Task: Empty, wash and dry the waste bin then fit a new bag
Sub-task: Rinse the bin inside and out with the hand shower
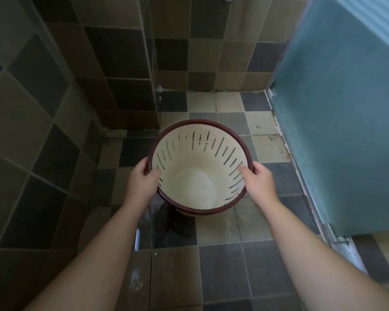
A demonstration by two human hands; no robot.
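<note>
Two hands hold a cream waste bin (200,173) by its dark red rim, above a wet checkered tile floor (220,265). The left hand (143,181) is clamped on the rim's left side, thumb inside against the slotted wall; the right hand (257,181) grips the right side the same way. Nothing lies inside the bin. A tiled wall (121,63) stands behind, and a blue panel (337,113) stands to the right.
</note>
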